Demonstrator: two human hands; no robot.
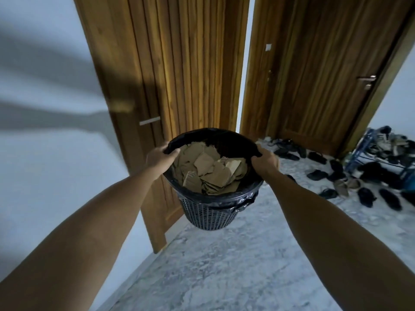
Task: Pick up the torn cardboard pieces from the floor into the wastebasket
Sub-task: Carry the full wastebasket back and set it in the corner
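Reaching forward, both bare forearms run from the bottom corners toward the middle of the view. Marbled grey floor (224, 265) below them. Left hand (158, 157) grips the left rim of the wastebasket (208, 212), thumb hooked inside over the black liner (247, 198), fingers curled round the outside edge. Right hand (265, 161) grips the right rim the same way, fingers clamped over the liner edge. Basket is dark mesh plastic, held clear of the floor between the two hands, tilted slightly toward the camera. Torn cardboard pieces (211, 173) lie heaped inside it, brown, ragged edges, filling it close to the rim.

Behind the basket, a wooden door (179, 75) stands open at left, against a pale wall (45, 153) that carries blurred shadows. Second wooden door (314, 75) to the right, shut, metal handle (367, 80). Far right, dark sandals and shoes (336, 173) scattered on the floor beside a blue shoe rack (363, 153) loaded with more footwear.
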